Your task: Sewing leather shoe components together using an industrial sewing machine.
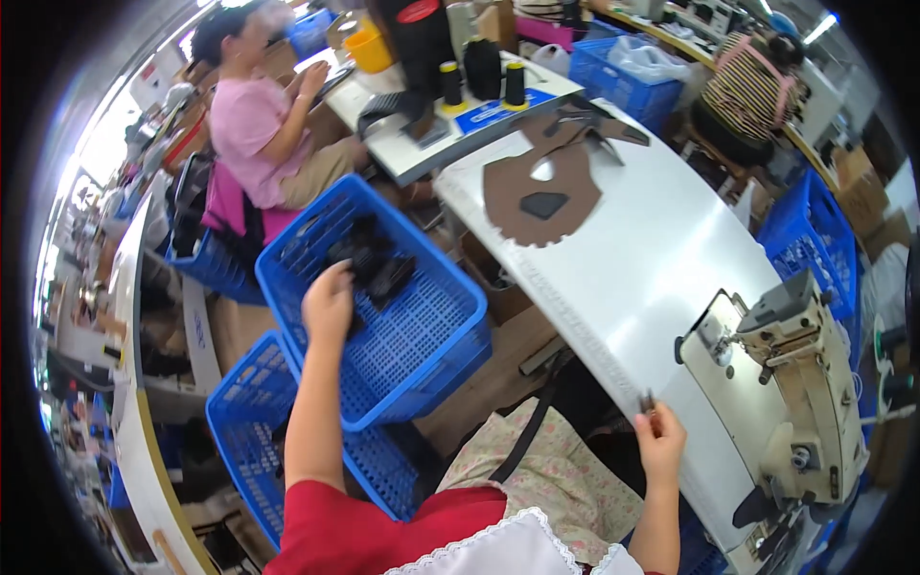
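Left hand (329, 299) closes on black pieces (369, 264) in a blue basket (422, 355); right hand (659, 436) pinches a small clip (648, 402) at the desk (632, 268) edge, brown cutouts (546, 187) unsewn.

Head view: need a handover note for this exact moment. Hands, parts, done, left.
Left hand: reaching into the upper blue plastic basket, touching the black cut pieces lying in it; grip unclear.
Right hand: at the near edge of the white sewing table, pinching a small dark clip-like item.
Brown cut leather pieces lie at the table's far end; cream sewing machine is at right, nothing visibly under its needle.
Done: nothing stitched that shows.
Left: probably bring black pieces to the table.
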Demonstrator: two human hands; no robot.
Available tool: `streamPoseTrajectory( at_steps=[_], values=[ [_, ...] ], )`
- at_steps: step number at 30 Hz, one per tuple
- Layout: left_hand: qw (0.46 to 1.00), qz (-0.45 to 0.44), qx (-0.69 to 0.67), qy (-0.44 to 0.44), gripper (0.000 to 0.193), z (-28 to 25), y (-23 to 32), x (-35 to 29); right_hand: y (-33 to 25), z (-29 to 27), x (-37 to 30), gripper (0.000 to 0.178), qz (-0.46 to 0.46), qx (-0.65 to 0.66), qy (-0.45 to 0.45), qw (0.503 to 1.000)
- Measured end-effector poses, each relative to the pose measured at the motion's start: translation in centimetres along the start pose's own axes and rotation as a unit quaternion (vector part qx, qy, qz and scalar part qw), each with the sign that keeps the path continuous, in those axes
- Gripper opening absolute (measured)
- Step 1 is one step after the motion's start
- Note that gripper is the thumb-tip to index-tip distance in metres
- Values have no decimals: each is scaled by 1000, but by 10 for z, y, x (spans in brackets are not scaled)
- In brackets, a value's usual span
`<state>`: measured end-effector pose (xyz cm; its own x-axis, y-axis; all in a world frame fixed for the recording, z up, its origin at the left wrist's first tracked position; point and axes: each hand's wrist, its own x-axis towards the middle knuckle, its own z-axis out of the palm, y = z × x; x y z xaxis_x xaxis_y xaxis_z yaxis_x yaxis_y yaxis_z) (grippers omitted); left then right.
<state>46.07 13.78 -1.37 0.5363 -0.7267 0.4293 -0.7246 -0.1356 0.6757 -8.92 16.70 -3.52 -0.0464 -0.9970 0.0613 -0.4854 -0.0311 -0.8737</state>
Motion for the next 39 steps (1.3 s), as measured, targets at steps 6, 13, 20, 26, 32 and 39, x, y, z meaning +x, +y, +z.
streamPoseTrajectory(
  at_steps=[6,13,20,26,32,39],
  values=[
    [904,333,89,-254,76,183,156,80,-13,-1,-5,30,-39,5,15,999],
    [830,285,284,-385,116,231,218,68,-25,-10,-3,27,-54,-7,-23,998],
    [723,389,281,-497,126,186,266,0,-19,-33,-12,33,-8,100,-39,994],
    [703,395,329,-492,124,160,251,-14,-13,-113,-80,28,-26,13,189,982],
    [697,463,292,-462,117,148,268,-58,79,-255,-182,42,71,-274,469,837],
    [683,491,315,-440,109,154,250,-62,170,-291,-218,35,87,-229,467,849]
  ],
)
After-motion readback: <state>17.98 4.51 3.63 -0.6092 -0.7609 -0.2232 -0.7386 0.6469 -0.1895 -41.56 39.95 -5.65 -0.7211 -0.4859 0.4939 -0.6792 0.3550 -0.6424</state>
